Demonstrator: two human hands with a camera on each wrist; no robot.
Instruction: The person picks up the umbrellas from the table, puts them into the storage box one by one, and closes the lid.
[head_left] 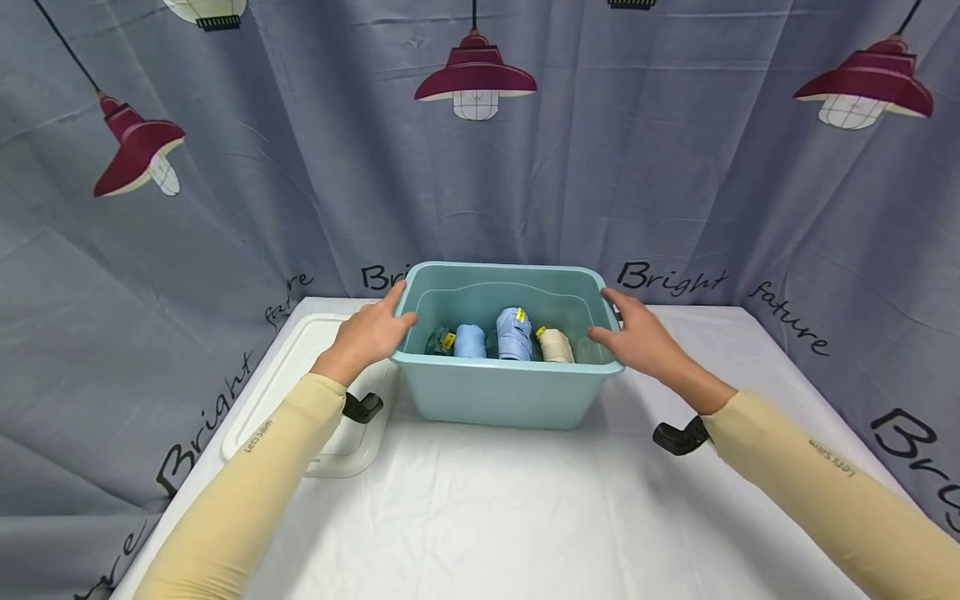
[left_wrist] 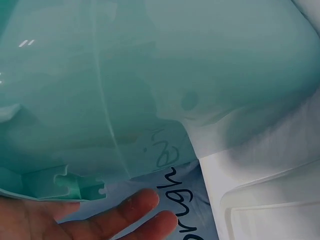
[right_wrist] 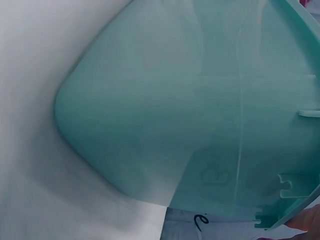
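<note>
A light teal plastic storage box [head_left: 502, 398] stands on the white-covered table. My left hand [head_left: 371, 332] grips the left end of its rim, thumb over the edge. At the opposite end my right hand [head_left: 647, 335] holds the rim the same way. Inside lie two light blue rolled bundles [head_left: 513, 337], a beige rolled bundle [head_left: 556, 345] and a dark green item [head_left: 439, 342], some with yellow tags; their lower parts are hidden. The left wrist view shows the box's end wall [left_wrist: 125, 85] and two loosely extended fingers [left_wrist: 125, 212]. Only fingertips [right_wrist: 302, 220] appear in the right wrist view.
A white lid [head_left: 273, 400] lies flat on the table, left of the box and partly behind my left forearm. The white tablecloth [head_left: 510, 517] spreads in front of the box. A grey-blue printed curtain [head_left: 637, 167] hangs behind and at both sides.
</note>
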